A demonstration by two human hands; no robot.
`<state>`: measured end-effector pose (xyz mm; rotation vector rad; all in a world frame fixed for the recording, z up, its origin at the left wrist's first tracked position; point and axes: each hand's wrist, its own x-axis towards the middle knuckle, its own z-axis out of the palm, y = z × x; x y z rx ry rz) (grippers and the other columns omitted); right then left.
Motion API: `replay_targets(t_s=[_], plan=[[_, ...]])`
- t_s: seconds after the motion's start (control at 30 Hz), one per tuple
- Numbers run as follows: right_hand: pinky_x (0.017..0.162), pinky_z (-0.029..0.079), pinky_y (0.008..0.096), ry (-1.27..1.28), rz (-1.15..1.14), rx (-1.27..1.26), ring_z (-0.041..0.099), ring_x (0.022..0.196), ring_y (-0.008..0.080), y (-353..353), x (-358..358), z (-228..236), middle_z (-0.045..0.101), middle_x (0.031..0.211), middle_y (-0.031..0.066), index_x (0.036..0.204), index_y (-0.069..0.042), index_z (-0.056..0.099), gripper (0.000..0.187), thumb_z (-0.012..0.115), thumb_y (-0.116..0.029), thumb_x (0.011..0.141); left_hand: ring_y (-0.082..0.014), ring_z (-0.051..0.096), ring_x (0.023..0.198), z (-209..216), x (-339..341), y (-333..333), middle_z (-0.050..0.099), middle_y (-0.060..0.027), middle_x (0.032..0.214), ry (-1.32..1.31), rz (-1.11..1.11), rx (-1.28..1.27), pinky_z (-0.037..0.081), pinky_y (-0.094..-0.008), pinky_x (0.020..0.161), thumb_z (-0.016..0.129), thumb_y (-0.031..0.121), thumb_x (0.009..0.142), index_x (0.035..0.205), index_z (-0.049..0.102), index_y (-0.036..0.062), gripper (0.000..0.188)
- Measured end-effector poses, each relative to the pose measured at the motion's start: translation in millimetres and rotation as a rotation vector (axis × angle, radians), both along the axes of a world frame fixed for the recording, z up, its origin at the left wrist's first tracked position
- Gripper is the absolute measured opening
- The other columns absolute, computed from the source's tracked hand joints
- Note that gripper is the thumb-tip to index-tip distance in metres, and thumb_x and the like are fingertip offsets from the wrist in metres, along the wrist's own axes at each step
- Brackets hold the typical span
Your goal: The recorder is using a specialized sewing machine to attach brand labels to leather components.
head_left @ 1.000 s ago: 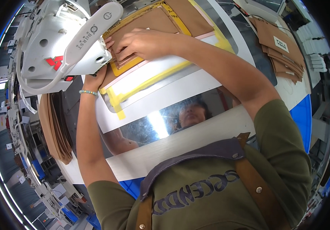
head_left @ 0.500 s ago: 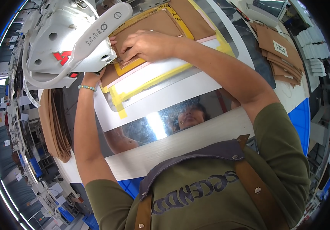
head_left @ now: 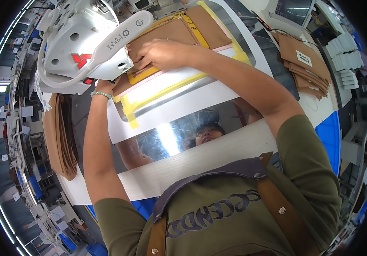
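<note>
My right hand (head_left: 162,53) rests over a brown fabric piece (head_left: 175,34) inside a yellow-edged template frame (head_left: 198,30). Its fingers are bent and drawn together, with the fingertips at the fabric beside the machine head. Most of my left hand (head_left: 105,86) is hidden behind the white sewing machine head (head_left: 66,47); only the wrist, with a beaded bracelet (head_left: 101,94), and part of the hand show. The frame sits on a white template sheet (head_left: 149,118) edged with yellow tape (head_left: 164,94).
Folded brown fabric pieces (head_left: 59,136) hang at the table's left edge. A stack of brown pieces with a white label (head_left: 296,57) lies on the right, near a screen (head_left: 292,12). A shiny metal plate (head_left: 149,138) borders the pale near table edge (head_left: 200,155).
The view has shifted a little, so the machine head sits slightly farther right in the picture. Both hands stay at nearly the same places by the machine, with the right fingers still bent over the fabric.
</note>
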<state>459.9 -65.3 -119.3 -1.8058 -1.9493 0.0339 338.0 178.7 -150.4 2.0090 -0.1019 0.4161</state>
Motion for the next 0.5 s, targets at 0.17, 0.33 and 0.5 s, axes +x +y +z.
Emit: replay_targets(t_s=[0.17,0.33,0.5], plan=[[0.110,0.048,0.0394,0.005,-0.028,-0.059,0.062,0.128,0.0225,-4.1,-0.8,2.3,0.072,0.134,0.0020,0.121,-0.019,0.082,0.041,0.062,0.000,0.092,-0.0270,0.066,0.124,-11.7,-11.0,8.9,0.072,-0.0148,0.131,0.056,0.052,0.251,0.052,-0.0395,0.107,0.067,0.006,0.100,0.128,0.069,0.0030,0.027],[0.110,0.049,0.0397,0.005,0.001,0.022,0.063,0.126,0.0227,-0.8,-1.3,-4.1,0.073,0.130,0.0036,0.119,-0.018,0.083,0.038,0.062,-0.001,0.092,-0.0268,0.066,0.125,-22.8,-18.2,34.6,0.071,-0.0151,0.132,0.116,0.139,0.500,0.053,-0.0400,0.106,0.070,0.010,0.099,0.132,0.066,0.0027,0.034],[0.110,0.048,0.0413,0.025,-0.062,-0.045,0.063,0.126,0.0235,-2.6,-4.0,8.2,0.073,0.130,0.0040,0.120,-0.013,0.082,0.034,0.064,-0.004,0.093,-0.0266,0.065,0.125,-38.0,-30.5,48.7,0.071,-0.0152,0.132,0.171,0.208,0.700,0.054,-0.0404,0.104,0.072,0.012,0.098,0.136,0.065,0.0025,0.039]])
